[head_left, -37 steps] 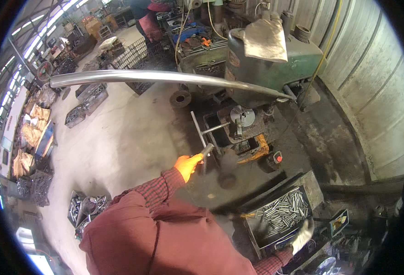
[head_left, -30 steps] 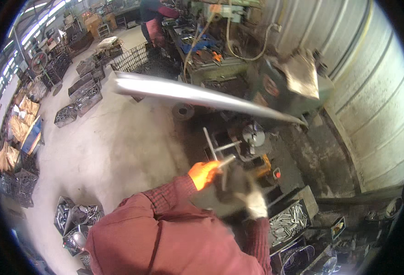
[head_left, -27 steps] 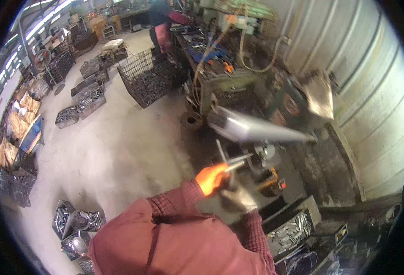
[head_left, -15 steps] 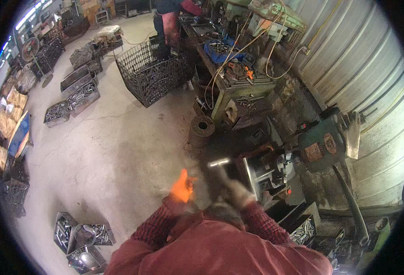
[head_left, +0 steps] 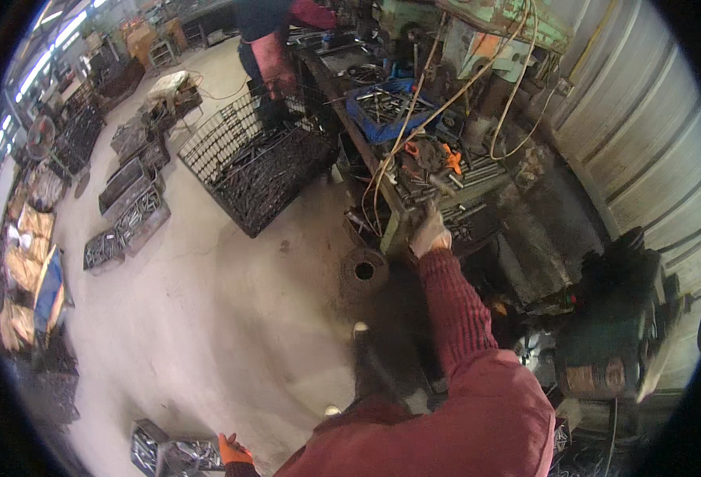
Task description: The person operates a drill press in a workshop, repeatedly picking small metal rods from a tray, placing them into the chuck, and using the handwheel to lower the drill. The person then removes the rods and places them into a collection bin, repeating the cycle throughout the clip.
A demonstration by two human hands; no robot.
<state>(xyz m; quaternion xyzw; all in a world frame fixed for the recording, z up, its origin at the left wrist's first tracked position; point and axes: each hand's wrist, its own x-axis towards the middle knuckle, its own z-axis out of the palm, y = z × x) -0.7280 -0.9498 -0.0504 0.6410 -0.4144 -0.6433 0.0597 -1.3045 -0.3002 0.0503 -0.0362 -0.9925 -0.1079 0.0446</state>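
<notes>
Grey-gloved right hand (head_left: 429,232) reaches far to the cluttered workbench (head_left: 478,203), fingers curled over metal rods (head_left: 468,211) at its near edge; actual grip cannot be told; orange-gloved left hand (head_left: 234,450) hangs low near left, fingers loosely bent, holding nothing, beside a crate of metal parts (head_left: 168,455) on the floor.
</notes>
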